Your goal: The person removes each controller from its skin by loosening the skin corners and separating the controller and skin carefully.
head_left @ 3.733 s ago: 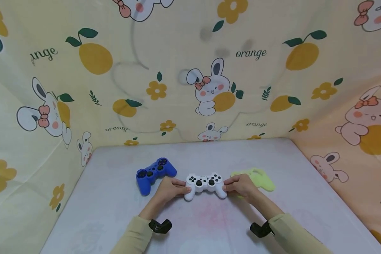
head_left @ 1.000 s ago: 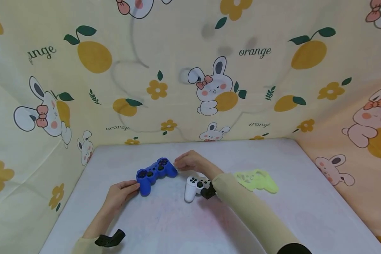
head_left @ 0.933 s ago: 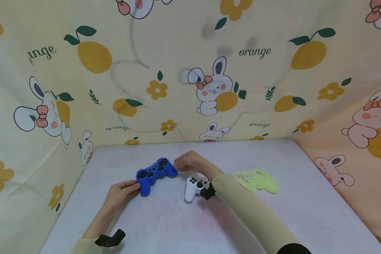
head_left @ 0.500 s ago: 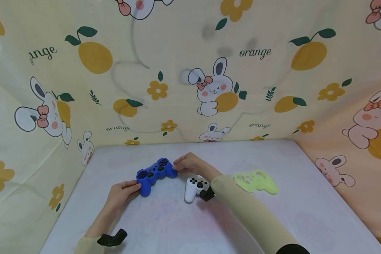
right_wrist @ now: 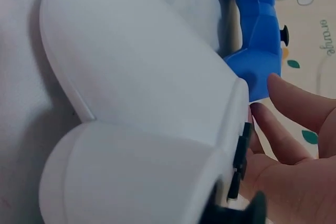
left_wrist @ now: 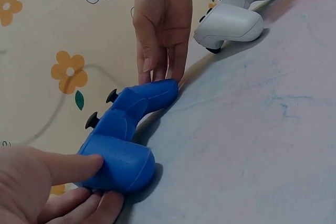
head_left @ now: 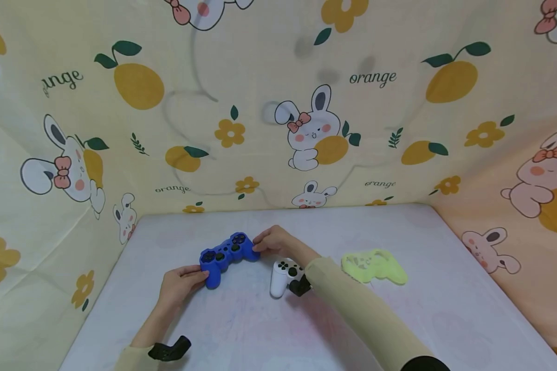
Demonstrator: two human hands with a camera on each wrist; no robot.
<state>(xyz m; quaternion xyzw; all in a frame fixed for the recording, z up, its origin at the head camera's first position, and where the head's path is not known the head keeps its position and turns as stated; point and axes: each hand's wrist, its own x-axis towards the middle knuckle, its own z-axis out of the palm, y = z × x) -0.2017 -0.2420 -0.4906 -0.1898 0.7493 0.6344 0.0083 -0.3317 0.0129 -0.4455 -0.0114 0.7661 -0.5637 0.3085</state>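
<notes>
At centre frame on the pale table (head_left: 399, 330), the blue game controller (head_left: 227, 252), matte and rubbery with two rounded grips, lies between both hands. The left hand (head_left: 178, 286) pinches its near grip; the right hand (head_left: 274, 241) touches the far grip with straight fingers. The glossy white controller (head_left: 282, 273) is half hidden by the sleeve (head_left: 353, 309). A floppy yellow-green controller skin (head_left: 373, 265) lies at the right.

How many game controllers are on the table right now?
2. The blue controller lies left of centre, with the left hand and the right hand at its two ends. The white controller lies beside it, partly hidden by the right forearm. The yellow-green cover looks like an empty skin.
</notes>
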